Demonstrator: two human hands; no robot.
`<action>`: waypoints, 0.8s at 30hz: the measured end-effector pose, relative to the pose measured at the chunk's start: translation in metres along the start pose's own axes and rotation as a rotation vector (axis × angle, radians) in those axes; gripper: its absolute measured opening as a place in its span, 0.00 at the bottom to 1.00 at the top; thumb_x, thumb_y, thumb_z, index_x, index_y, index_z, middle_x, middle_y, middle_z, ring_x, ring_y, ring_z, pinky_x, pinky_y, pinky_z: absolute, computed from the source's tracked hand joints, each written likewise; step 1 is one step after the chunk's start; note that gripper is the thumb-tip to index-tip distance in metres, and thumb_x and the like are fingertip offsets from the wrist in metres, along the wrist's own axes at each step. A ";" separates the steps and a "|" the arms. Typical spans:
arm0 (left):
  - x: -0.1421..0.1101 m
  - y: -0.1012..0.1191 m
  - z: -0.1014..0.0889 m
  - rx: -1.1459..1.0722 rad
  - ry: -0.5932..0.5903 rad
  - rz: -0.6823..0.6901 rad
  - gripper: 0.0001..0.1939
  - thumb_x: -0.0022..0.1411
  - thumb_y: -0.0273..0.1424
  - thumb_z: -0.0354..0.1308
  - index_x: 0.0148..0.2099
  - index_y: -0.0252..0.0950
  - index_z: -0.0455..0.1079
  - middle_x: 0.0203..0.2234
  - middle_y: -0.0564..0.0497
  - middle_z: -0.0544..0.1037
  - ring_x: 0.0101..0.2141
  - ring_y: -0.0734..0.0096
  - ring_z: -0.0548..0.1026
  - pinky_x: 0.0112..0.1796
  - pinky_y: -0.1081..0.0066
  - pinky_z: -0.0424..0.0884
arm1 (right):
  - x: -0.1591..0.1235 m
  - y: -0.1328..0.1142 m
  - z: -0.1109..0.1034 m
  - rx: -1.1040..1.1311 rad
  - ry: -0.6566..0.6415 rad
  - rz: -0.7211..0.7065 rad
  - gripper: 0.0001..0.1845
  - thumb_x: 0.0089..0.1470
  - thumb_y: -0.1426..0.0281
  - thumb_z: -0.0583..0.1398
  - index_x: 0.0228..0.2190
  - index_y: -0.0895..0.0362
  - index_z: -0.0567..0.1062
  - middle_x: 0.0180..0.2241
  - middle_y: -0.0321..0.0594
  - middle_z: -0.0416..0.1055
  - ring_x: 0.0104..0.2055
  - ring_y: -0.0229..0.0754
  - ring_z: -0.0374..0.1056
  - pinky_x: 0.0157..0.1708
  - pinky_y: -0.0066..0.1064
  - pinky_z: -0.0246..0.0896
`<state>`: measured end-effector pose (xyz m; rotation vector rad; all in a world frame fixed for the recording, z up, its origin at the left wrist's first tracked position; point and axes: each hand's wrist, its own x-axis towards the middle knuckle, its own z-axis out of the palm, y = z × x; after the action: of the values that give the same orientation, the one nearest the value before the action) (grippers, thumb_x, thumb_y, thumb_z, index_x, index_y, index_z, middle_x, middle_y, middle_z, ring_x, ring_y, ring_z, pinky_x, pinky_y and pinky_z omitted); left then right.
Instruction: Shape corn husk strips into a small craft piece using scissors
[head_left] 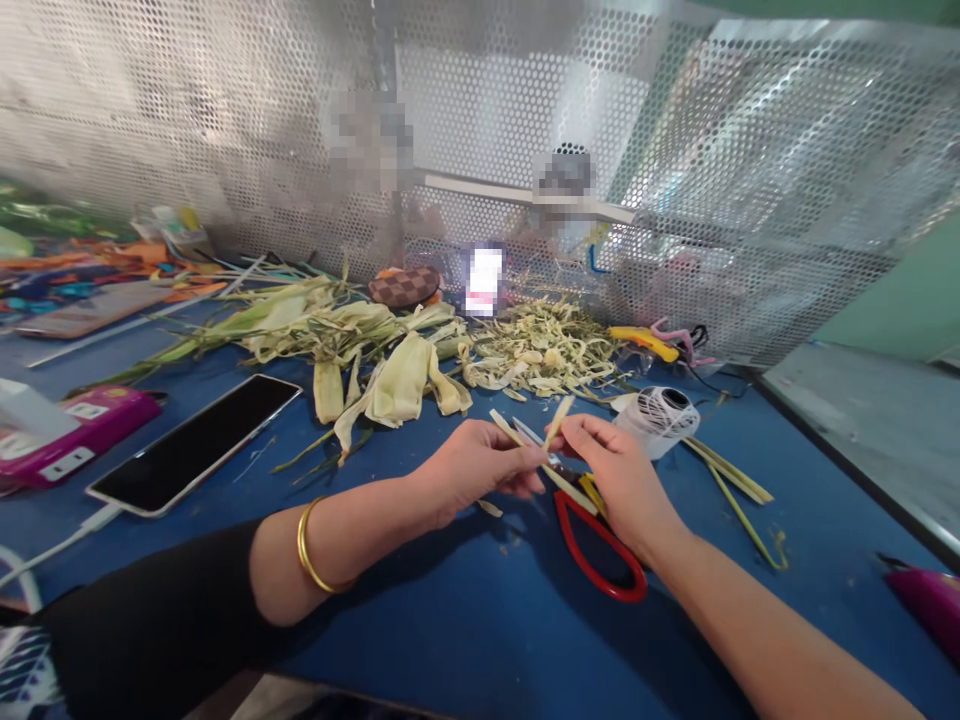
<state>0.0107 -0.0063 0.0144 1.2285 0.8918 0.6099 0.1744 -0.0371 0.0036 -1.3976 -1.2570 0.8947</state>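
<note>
Pinched between thumb and fingers of my left hand [487, 462] is a narrow pale strip of dried corn husk [507, 428]. My right hand [611, 468] is closed on another husk strip [559, 420], and the two strips cross where my fingertips meet. Beneath my hands lie scissors with a red handle [606, 585], their blades partly covered. Something yellow [591, 492] shows beside the right palm, partly hidden. A spool of white thread [656, 422] stands just beyond my right hand. Husk stalks [739, 478] lie to its right.
A pile of husks [405, 380] and a heap of shredded husk [544, 350] lie at the back. On the left are a phone [199, 440] on a cable and a purple power strip [82, 430]. A perforated metal screen [480, 110] rises behind the blue table [480, 620].
</note>
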 end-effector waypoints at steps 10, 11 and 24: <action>0.003 0.008 -0.008 -0.064 0.065 0.010 0.22 0.45 0.38 0.68 0.43 0.33 0.74 0.30 0.46 0.80 0.28 0.69 0.77 0.29 0.72 0.66 | 0.002 -0.005 -0.011 -0.371 -0.062 -0.241 0.12 0.54 0.63 0.56 0.26 0.56 0.74 0.23 0.36 0.71 0.28 0.40 0.66 0.28 0.30 0.59; 0.003 0.010 -0.010 -0.048 0.070 0.019 0.23 0.46 0.41 0.67 0.43 0.33 0.74 0.31 0.45 0.80 0.28 0.68 0.77 0.28 0.72 0.66 | 0.003 -0.006 -0.013 -0.420 -0.049 -0.301 0.11 0.55 0.64 0.56 0.26 0.56 0.74 0.23 0.36 0.71 0.28 0.40 0.66 0.29 0.30 0.59; -0.002 0.003 -0.006 -0.195 -0.141 -0.206 0.17 0.49 0.42 0.66 0.34 0.33 0.75 0.29 0.47 0.79 0.23 0.78 0.72 0.22 0.78 0.60 | 0.006 -0.006 -0.016 -0.713 -0.141 -0.910 0.09 0.61 0.75 0.53 0.30 0.56 0.72 0.28 0.36 0.75 0.32 0.39 0.69 0.39 0.34 0.57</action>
<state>0.0052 -0.0041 0.0170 0.9776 0.8088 0.4285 0.1893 -0.0351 0.0139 -1.0485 -2.1808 -0.1147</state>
